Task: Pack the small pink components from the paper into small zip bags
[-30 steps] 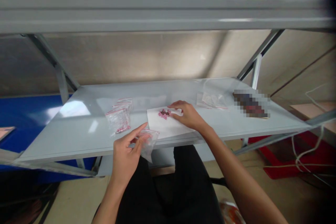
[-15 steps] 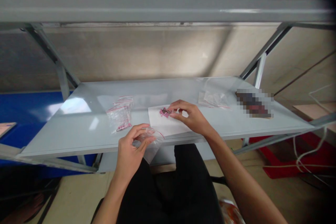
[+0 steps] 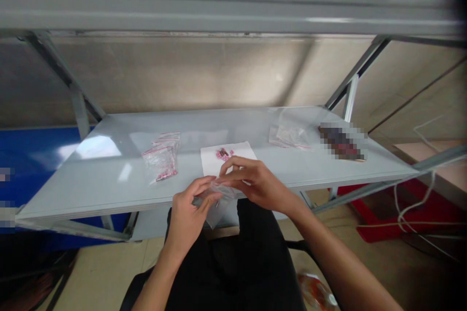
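My left hand (image 3: pixel 190 210) is closed on a small clear zip bag (image 3: pixel 215 217), held just in front of the shelf's near edge. At the bag's mouth is my right hand (image 3: pixel 253 182), its fingers pinched together; anything between them is hidden. A tiny dark piece shows within the bag near my left thumb. Beyond my hands, a white paper sheet (image 3: pixel 207 161) carries a cluster of small pink pieces (image 3: pixel 221 157). Several slim, dark, screw-like pieces (image 3: pixel 224 152) lie among them.
Clear bags with pink pieces inside (image 3: pixel 160 164) lie left of the paper. More flat clear bags (image 3: pixel 290 136) rest at the back right, beside a pixelated item (image 3: pixel 341 142). The grey shelf (image 3: pixel 109 175) stands between metal struts, with a panel (image 3: pixel 219 5) overhead.
My right hand has come from the pieces on the paper back toward me, to the bag's mouth. The left hand still holds the bag. Fewer dark pieces show on the pile.
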### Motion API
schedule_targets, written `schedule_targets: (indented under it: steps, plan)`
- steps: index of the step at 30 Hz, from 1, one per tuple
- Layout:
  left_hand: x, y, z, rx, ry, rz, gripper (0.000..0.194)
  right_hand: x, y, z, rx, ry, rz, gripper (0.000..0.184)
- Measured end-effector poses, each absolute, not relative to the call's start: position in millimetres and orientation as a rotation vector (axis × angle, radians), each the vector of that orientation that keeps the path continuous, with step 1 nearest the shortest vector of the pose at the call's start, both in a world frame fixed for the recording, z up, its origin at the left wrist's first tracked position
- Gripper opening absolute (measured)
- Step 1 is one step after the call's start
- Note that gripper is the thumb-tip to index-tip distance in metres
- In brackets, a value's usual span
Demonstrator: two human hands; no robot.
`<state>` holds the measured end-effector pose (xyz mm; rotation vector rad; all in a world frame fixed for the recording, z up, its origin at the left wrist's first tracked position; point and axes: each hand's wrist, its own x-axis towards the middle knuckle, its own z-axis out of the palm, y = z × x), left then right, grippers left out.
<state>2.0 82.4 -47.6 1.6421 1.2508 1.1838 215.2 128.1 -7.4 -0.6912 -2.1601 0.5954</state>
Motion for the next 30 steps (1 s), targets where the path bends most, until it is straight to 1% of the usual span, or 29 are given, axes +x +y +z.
schedule_targets:
  steps: [3,5,9,15,18,26,29,30]
  plan:
    - [1,84,-49,1.555,1.193,1.181,0.029,235,153,-17,-0.99,-1.936,0.474,0.019]
    - [1,84,-49,1.519,1.169,1.178,0.031,245,174,-29,-1.178,-1.94,0.406,0.018]
    - [-1,85,-49,1.504,1.187,1.169,0.034,248,204,-50,-1.253,-2.079,0.423,0.025]
    - [-2,86,-54,1.502,1.192,1.181,0.035,233,216,-50,-1.363,-2.151,0.378,0.02]
    - [-3,87,-55,1.513,1.21,1.184,0.034,229,219,-45,-1.399,-2.188,0.395,0.021]
    - [-3,87,-52,1.541,1.235,1.198,0.032,229,219,-36,-1.356,-2.122,0.483,0.013]
    - [-2,87,-50,1.572,1.269,1.214,0.03,226,198,-28,-1.225,-1.986,0.616,0.007]
    - [-2,87,-49,1.591,1.278,1.217,0.03,225,189,-26,-1.137,-1.978,0.698,0.008]
